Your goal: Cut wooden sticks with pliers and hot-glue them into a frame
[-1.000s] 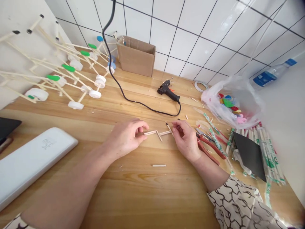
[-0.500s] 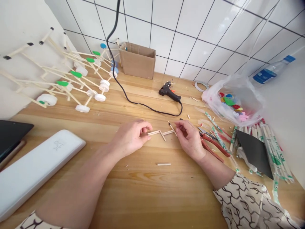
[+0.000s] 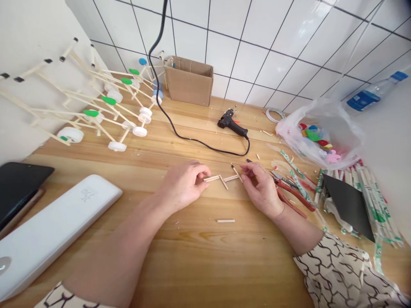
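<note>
A small frame of glued wooden sticks lies between my hands, low over the table. It has two short crosspieces, and the right one has a black tip. My left hand pinches its left end, where two sticks run side by side, between thumb and fingers. At the other end my right hand has curled fingers, thumb and fingertips against the right crosspiece. One loose short stick lies on the table nearer to me. Red-handled pliers rest beside my right hand, partly hidden by it.
A black glue gun with its cord lies behind my hands, before a cardboard box. Wheeled stick models stand at left, above a white power bank. At right are a plastic bag of coloured parts and wrapped stick bundles.
The whole view has shifted slightly, so things appear a little farther right. Both hands keep their places at the ends of the stick frame.
</note>
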The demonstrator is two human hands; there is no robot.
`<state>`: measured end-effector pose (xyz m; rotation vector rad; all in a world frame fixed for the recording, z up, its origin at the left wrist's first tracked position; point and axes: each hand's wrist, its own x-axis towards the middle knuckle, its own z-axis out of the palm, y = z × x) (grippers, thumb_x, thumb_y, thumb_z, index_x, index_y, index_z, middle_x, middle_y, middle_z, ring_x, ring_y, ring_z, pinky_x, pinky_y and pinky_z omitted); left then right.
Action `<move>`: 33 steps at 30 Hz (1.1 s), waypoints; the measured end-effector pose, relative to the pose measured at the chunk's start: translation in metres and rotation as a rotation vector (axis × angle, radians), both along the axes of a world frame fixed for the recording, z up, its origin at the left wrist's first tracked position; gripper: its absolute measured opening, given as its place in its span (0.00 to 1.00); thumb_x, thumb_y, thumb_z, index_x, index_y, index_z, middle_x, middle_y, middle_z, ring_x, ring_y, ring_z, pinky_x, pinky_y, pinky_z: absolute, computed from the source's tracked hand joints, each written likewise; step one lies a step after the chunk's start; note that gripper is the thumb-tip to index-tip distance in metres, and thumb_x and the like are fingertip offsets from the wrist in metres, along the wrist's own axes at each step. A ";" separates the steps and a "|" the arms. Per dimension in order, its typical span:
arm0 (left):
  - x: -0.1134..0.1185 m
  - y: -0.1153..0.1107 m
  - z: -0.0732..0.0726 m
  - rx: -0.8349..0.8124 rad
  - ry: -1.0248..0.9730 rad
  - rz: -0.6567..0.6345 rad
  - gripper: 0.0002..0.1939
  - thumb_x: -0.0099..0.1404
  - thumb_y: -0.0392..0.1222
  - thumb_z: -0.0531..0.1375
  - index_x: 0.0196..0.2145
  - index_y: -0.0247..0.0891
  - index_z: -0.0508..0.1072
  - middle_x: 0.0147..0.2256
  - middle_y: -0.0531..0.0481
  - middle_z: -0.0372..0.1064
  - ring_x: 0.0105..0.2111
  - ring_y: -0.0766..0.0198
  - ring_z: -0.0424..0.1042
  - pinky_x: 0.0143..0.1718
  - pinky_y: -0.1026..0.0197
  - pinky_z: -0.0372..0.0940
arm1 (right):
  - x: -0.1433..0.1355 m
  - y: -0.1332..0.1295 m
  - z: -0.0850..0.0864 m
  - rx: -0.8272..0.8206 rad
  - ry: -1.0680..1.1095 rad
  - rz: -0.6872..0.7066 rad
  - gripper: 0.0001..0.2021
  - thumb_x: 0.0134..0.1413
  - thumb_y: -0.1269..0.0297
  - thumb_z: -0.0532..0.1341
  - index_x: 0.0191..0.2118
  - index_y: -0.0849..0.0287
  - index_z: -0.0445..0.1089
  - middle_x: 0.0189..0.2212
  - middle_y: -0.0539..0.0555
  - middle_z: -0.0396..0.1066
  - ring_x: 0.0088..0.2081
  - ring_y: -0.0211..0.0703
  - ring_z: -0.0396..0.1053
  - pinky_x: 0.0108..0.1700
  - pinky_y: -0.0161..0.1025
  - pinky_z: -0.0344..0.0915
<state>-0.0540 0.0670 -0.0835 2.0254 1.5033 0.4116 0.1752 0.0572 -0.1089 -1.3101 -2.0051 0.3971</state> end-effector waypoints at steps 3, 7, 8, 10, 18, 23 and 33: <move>0.000 0.000 0.000 0.006 -0.003 -0.008 0.06 0.55 0.38 0.58 0.32 0.41 0.73 0.32 0.54 0.70 0.31 0.64 0.67 0.30 0.62 0.58 | 0.000 0.001 -0.001 -0.001 0.000 0.003 0.10 0.55 0.71 0.56 0.43 0.57 0.65 0.36 0.56 0.67 0.36 0.44 0.67 0.39 0.43 0.66; 0.000 -0.001 -0.003 0.026 -0.009 -0.034 0.06 0.56 0.39 0.57 0.33 0.42 0.72 0.33 0.54 0.70 0.30 0.64 0.67 0.29 0.62 0.57 | 0.000 0.002 -0.004 0.005 0.007 -0.003 0.11 0.55 0.71 0.55 0.44 0.57 0.64 0.36 0.55 0.67 0.37 0.44 0.66 0.40 0.43 0.66; 0.000 -0.001 -0.003 0.032 0.002 -0.037 0.07 0.56 0.39 0.57 0.34 0.42 0.72 0.33 0.54 0.70 0.29 0.64 0.67 0.29 0.62 0.57 | 0.001 0.002 -0.004 0.007 0.008 -0.002 0.11 0.55 0.70 0.55 0.44 0.57 0.64 0.36 0.55 0.67 0.37 0.44 0.66 0.40 0.44 0.66; 0.000 -0.001 -0.003 0.039 0.026 -0.036 0.08 0.56 0.40 0.56 0.35 0.42 0.72 0.33 0.53 0.71 0.29 0.64 0.67 0.29 0.62 0.58 | 0.001 0.002 -0.005 0.010 0.010 0.003 0.11 0.54 0.70 0.55 0.44 0.57 0.64 0.36 0.55 0.67 0.37 0.44 0.66 0.40 0.44 0.66; -0.001 -0.001 0.003 0.022 0.008 -0.053 0.07 0.56 0.39 0.56 0.34 0.41 0.71 0.33 0.53 0.70 0.29 0.64 0.67 0.30 0.61 0.59 | -0.003 0.002 0.001 0.003 0.024 0.027 0.10 0.54 0.72 0.55 0.43 0.56 0.64 0.36 0.55 0.67 0.36 0.43 0.66 0.38 0.43 0.67; -0.002 -0.002 0.009 -0.003 0.036 -0.062 0.03 0.56 0.38 0.56 0.30 0.40 0.70 0.31 0.53 0.70 0.29 0.64 0.67 0.30 0.62 0.59 | -0.005 0.002 0.004 -0.003 0.035 0.030 0.10 0.54 0.73 0.55 0.42 0.58 0.64 0.35 0.56 0.67 0.36 0.44 0.67 0.38 0.42 0.66; 0.000 -0.004 0.008 0.060 0.068 -0.081 0.06 0.59 0.37 0.55 0.30 0.40 0.72 0.32 0.52 0.70 0.29 0.65 0.68 0.30 0.63 0.59 | -0.003 0.001 0.001 -0.039 0.025 0.017 0.11 0.54 0.72 0.56 0.44 0.57 0.64 0.36 0.55 0.67 0.37 0.44 0.67 0.40 0.43 0.66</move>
